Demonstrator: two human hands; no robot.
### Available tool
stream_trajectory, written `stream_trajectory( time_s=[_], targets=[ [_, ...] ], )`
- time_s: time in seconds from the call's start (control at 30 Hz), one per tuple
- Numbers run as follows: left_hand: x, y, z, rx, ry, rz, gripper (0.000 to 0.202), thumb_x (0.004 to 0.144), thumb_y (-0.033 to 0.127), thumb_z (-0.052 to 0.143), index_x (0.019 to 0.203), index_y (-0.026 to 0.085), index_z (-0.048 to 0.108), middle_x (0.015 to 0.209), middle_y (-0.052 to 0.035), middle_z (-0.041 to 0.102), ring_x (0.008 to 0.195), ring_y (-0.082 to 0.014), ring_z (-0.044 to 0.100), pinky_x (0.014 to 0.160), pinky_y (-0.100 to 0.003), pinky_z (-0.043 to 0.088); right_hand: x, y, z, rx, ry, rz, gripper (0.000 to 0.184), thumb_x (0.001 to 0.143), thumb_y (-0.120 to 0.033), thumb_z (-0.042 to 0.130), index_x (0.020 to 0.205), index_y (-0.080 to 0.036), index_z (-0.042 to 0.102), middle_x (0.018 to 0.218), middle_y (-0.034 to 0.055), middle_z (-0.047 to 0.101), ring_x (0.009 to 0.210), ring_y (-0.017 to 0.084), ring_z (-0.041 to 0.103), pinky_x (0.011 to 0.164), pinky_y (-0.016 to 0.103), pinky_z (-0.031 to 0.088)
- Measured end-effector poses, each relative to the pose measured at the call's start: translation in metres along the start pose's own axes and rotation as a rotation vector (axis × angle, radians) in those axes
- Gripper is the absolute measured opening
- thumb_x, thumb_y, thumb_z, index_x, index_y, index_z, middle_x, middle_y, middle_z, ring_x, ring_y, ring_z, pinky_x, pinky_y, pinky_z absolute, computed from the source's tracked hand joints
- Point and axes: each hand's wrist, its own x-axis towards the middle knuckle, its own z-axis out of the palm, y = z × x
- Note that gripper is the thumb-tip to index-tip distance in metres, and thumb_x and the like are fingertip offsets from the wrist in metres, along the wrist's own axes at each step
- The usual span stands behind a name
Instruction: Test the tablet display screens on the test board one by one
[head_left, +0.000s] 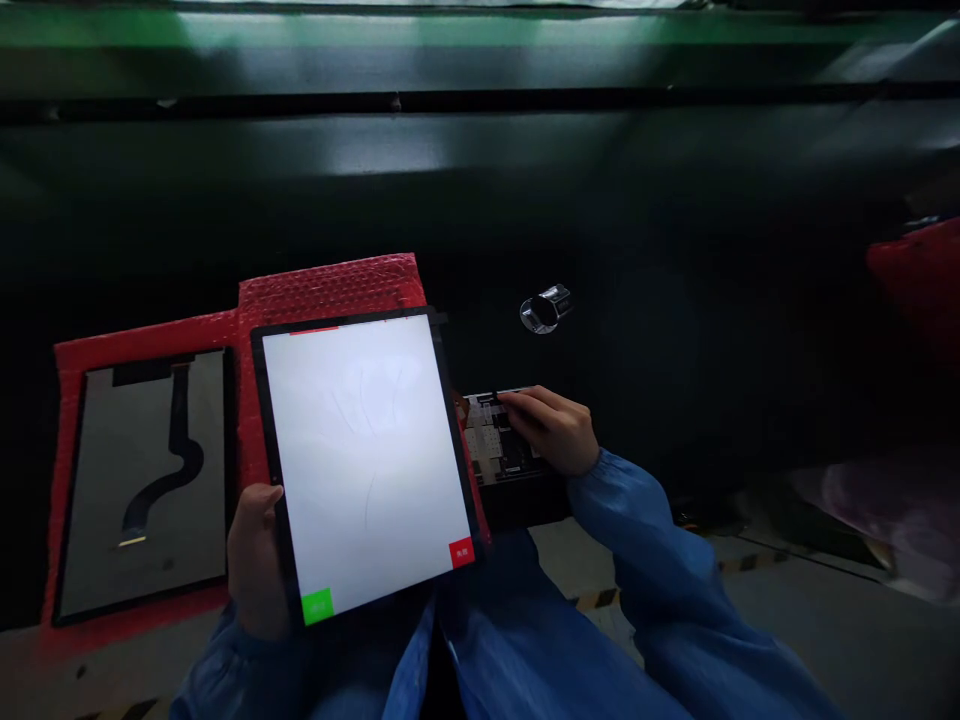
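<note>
A lit tablet screen (367, 470) shows a white picture with several thin dark curved lines, a green box at its lower left and a red box at its lower right. My left hand (257, 560) is closed on its left edge, the thumb on the bezel and the other fingers hidden behind. Right of the screen lies an opened tablet body (487, 445) with bare circuitry, partly covered by the screen. My right hand (559, 428) reaches over its upper right part, fingers bent together against it. Whatever the fingertips pinch is hidden.
Another screen panel (161, 420) lies face down on red bubble wrap (330, 285) at the left, its dark ribbon cable (180, 450) on top. A small clear plastic piece (546, 308) rests on the dark table (675, 250). Red material (919, 290) shows at far right.
</note>
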Motion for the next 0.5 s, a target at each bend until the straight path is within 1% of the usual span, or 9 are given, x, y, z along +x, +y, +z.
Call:
stream_trajectory(
  time_s=[0.07, 0.1, 0.17, 0.23, 0.33, 0.37, 0.43, 0.47, 0.5],
  targets=[
    [0.000, 0.000, -0.001, 0.055, 0.035, 0.080, 0.014, 0.071, 0.020, 0.065, 0.059, 0.023, 0.058, 0.052, 0.0103, 0.057, 0.047, -0.0120, 0.051, 0.044, -0.020, 0.043, -0.001, 0.001, 0.000, -0.006, -0.008, -0.005, 0.020, 0.095, -0.019, 0.053, 0.103, -0.016, 0.072, 0.092, 0.0078, 0.073, 0.079, 0.016, 0.071, 0.068, 0.025, 0.059],
    [0.000, 0.001, 0.000, 0.057, 0.044, 0.083, 0.014, 0.072, 0.021, 0.064, 0.059, 0.022, 0.059, 0.052, 0.0096, 0.057, 0.047, -0.0126, 0.052, 0.044, -0.021, 0.043, -0.002, 0.001, 0.000, -0.009, -0.010, -0.006, 0.021, 0.095, -0.020, 0.053, 0.103, -0.016, 0.072, 0.092, 0.0078, 0.074, 0.080, 0.016, 0.071, 0.068, 0.025, 0.058],
    [-0.001, 0.005, 0.006, 0.018, 0.033, 0.033, 0.016, 0.073, 0.022, 0.061, 0.058, 0.022, 0.058, 0.051, 0.0086, 0.058, 0.046, -0.0127, 0.052, 0.041, -0.021, 0.041, -0.002, 0.002, 0.001, -0.011, -0.011, -0.003, 0.021, 0.096, -0.020, 0.053, 0.103, -0.016, 0.072, 0.093, 0.0079, 0.074, 0.080, 0.016, 0.071, 0.068, 0.025, 0.058],
    [-0.003, 0.010, 0.016, -0.020, 0.019, -0.039, 0.018, 0.072, 0.025, 0.060, 0.054, 0.022, 0.058, 0.048, 0.0076, 0.057, 0.042, -0.0117, 0.048, 0.038, -0.021, 0.038, -0.002, 0.003, 0.004, -0.005, -0.009, 0.003, 0.021, 0.096, -0.020, 0.053, 0.103, -0.016, 0.072, 0.093, 0.0078, 0.074, 0.080, 0.017, 0.071, 0.069, 0.026, 0.058],
    [-0.008, 0.018, 0.024, -0.021, -0.015, -0.135, 0.026, 0.069, 0.036, 0.060, 0.047, 0.023, 0.056, 0.043, 0.0053, 0.056, 0.037, -0.0120, 0.044, 0.033, -0.023, 0.036, 0.000, 0.002, 0.004, 0.021, 0.013, 0.019, 0.020, 0.095, -0.021, 0.054, 0.100, -0.018, 0.073, 0.091, 0.0068, 0.074, 0.078, 0.016, 0.071, 0.067, 0.026, 0.058],
    [-0.011, 0.020, 0.021, 0.003, -0.026, -0.138, 0.028, 0.069, 0.039, 0.060, 0.046, 0.023, 0.057, 0.042, 0.0051, 0.056, 0.036, -0.0124, 0.044, 0.032, -0.023, 0.036, 0.002, 0.000, 0.002, 0.030, 0.035, 0.027, 0.019, 0.094, -0.021, 0.054, 0.098, -0.018, 0.072, 0.090, 0.0067, 0.074, 0.076, 0.016, 0.071, 0.066, 0.026, 0.058],
    [-0.020, 0.025, 0.007, 0.107, -0.050, -0.067, 0.024, 0.069, 0.041, 0.063, 0.050, 0.027, 0.065, 0.046, 0.0074, 0.061, 0.038, -0.0132, 0.052, 0.034, -0.022, 0.043, 0.006, -0.010, -0.010, 0.038, 0.112, 0.059, 0.019, 0.095, -0.021, 0.054, 0.097, -0.017, 0.072, 0.088, 0.0066, 0.073, 0.075, 0.016, 0.070, 0.066, 0.026, 0.058],
    [-0.026, 0.028, -0.004, 0.174, -0.068, -0.009, 0.018, 0.070, 0.039, 0.065, 0.054, 0.032, 0.069, 0.051, 0.0105, 0.065, 0.042, -0.0128, 0.057, 0.038, -0.020, 0.047, 0.008, -0.019, -0.020, 0.071, 0.152, 0.093, 0.018, 0.095, -0.022, 0.054, 0.095, -0.017, 0.071, 0.087, 0.0062, 0.073, 0.075, 0.016, 0.070, 0.066, 0.026, 0.057],
    [-0.033, 0.032, -0.014, 0.231, -0.098, 0.033, 0.008, 0.069, 0.034, 0.069, 0.064, 0.039, 0.073, 0.062, 0.0149, 0.071, 0.052, -0.0131, 0.065, 0.048, -0.019, 0.054, 0.011, -0.030, -0.031, 0.132, 0.164, 0.121, 0.018, 0.095, -0.023, 0.054, 0.094, -0.017, 0.071, 0.085, 0.0056, 0.073, 0.074, 0.015, 0.069, 0.066, 0.026, 0.057]
  ],
)
